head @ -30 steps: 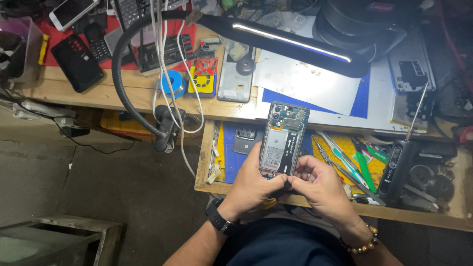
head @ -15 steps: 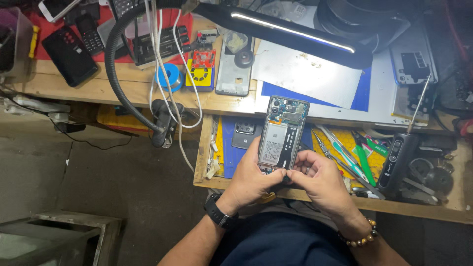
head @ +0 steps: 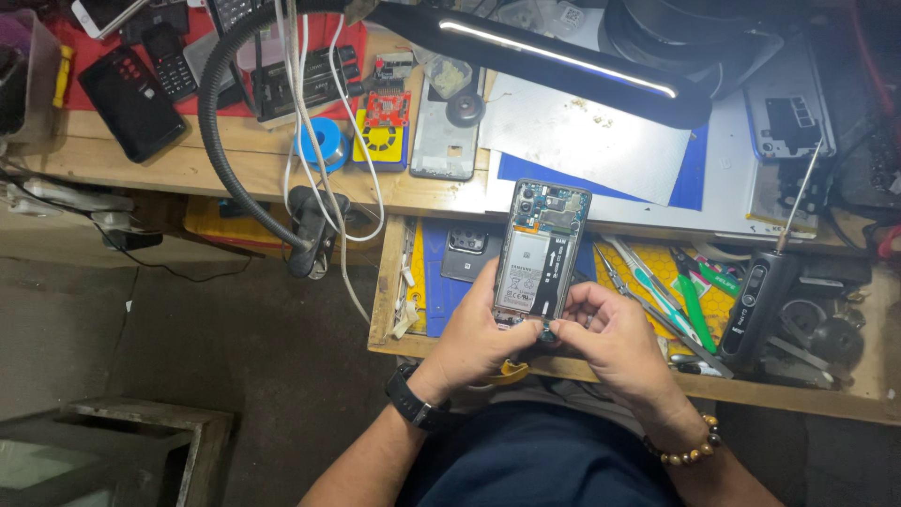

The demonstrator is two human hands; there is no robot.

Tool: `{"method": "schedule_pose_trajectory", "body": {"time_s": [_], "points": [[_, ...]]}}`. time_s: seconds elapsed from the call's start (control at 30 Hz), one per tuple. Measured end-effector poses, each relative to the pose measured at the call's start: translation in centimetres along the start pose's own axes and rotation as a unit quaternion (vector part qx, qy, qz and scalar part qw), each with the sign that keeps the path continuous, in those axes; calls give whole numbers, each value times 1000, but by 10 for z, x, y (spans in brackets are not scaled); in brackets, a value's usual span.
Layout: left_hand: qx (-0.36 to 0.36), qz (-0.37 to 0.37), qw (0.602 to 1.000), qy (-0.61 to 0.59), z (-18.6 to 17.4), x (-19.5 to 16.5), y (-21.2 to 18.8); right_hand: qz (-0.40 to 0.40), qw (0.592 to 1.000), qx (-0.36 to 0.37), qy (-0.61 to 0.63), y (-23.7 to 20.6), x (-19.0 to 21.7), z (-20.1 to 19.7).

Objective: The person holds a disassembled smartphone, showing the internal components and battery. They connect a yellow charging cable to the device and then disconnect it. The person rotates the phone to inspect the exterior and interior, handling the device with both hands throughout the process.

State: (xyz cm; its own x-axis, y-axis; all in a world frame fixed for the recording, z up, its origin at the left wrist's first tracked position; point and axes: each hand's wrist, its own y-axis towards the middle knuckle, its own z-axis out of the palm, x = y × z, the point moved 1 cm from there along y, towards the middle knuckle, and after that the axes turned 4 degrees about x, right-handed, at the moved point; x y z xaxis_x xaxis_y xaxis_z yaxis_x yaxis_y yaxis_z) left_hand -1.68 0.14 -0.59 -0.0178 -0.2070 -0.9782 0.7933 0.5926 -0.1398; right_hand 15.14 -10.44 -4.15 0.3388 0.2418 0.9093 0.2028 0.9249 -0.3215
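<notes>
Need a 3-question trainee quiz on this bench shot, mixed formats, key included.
1. True or false: the opened phone has its back cover on.
2. Which hand wears the black wristwatch? A left, B right, C neither.
3. Fill in: the electric screwdriver lies in the open ____, on the person's right.

Key: 1 false, its battery and boards show. 2 A; the left hand wears it, the right hand has a bead bracelet. 3 drawer.

Opened phone over the drawer — tweezers right, lamp behind.
</notes>
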Motion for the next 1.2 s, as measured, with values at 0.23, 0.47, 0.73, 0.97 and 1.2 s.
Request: {"method": "schedule_pose_trajectory", "body": {"time_s": [0.23,0.47,0.73,0.97,1.2], "points": [[67,-4,961,-270,-5,16,3,10,1000,6,6,-3,3,-3],[72,6,949,-306,-6,17,2,4,1000,10,22,-3,4,-2],[69,2,955,-289,-5,13,0,6,999,14,28,-4,6,1],[53,22,994,-92,-4,9,1,7,1000,7,24,-4,6,2],[40,11,997,-70,0,7,-2,5,999,3,34,-3,2,2]]}}
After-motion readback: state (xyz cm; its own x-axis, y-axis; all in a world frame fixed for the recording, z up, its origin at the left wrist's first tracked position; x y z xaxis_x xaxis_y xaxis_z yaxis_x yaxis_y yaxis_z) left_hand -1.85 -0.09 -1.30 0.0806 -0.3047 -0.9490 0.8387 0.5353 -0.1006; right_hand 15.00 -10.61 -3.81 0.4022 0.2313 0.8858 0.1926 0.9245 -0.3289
